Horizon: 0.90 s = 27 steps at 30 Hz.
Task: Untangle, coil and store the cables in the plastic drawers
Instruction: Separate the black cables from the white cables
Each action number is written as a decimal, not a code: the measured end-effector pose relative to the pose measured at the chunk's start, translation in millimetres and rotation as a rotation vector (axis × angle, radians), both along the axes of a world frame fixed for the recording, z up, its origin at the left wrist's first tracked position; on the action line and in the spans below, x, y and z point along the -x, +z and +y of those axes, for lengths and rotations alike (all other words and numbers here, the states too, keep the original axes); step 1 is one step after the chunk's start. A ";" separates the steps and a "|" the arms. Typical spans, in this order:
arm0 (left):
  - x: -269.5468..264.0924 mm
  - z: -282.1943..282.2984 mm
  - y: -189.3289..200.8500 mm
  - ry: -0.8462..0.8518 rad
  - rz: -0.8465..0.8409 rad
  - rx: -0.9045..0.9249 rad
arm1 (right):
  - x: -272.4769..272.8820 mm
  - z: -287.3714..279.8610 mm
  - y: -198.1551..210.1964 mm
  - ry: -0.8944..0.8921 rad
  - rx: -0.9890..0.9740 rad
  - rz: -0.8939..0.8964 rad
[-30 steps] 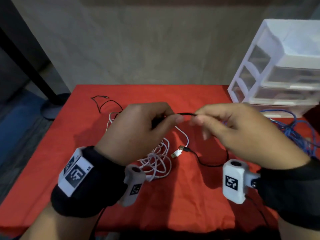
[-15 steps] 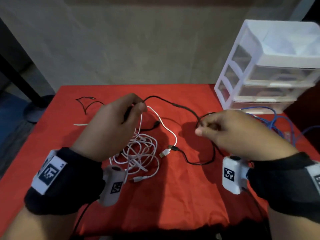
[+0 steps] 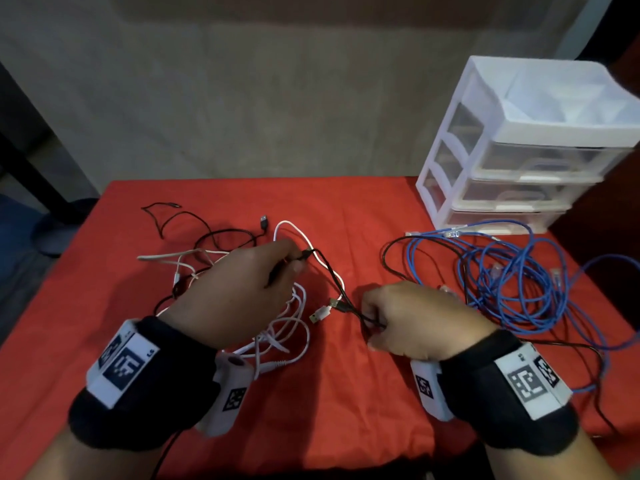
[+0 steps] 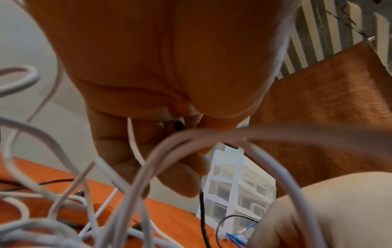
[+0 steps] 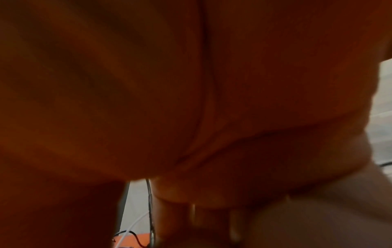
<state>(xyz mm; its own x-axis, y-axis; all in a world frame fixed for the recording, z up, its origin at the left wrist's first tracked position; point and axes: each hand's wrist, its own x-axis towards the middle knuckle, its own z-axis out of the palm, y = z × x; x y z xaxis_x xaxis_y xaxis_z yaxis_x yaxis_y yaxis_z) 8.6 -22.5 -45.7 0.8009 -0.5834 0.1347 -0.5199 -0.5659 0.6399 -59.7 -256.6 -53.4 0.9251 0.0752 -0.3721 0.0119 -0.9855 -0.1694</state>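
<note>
A thin black cable (image 3: 333, 276) runs taut between my two hands above the red table (image 3: 346, 393). My left hand (image 3: 242, 292) pinches its far end near the plug, over a tangle of white cables (image 3: 277, 327). My right hand (image 3: 408, 320) grips the same black cable (image 5: 149, 198) lower down, close to the cloth. In the left wrist view the left fingers (image 4: 174, 176) curl round the black cable (image 4: 202, 216) with white loops in front. The white plastic drawers (image 3: 519, 161) stand at the back right, all pushed in.
A loose pile of blue cable (image 3: 512, 278) lies right of my right hand, in front of the drawers. Another thin black cable (image 3: 166, 216) lies at the far left of the table. A wall rises behind the table.
Both hands have dropped from chest height toward the table and moved apart. The right hand slid down the black cable toward me, pulling it straight between the hands.
</note>
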 end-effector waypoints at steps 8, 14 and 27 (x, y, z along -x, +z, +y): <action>-1.9 -7.4 -6.5 0.029 -0.019 0.044 | -16.9 -3.1 7.2 -0.047 -0.441 -0.435; 19.7 -42.0 0.4 -0.124 0.066 0.360 | -15.6 40.3 69.1 -0.243 -1.211 -0.556; 26.1 -35.4 79.3 0.117 0.108 0.676 | 9.6 15.6 161.6 -0.090 -1.336 -0.719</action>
<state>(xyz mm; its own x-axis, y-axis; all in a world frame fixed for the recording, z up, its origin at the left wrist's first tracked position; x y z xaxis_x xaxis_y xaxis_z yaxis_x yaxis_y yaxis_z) -17.5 -57.9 33.5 0.8828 -0.3087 0.3541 -0.3934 -0.0737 0.9164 -69.4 -241.0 108.2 0.8945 -0.0828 0.4393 0.4286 -0.1203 -0.8955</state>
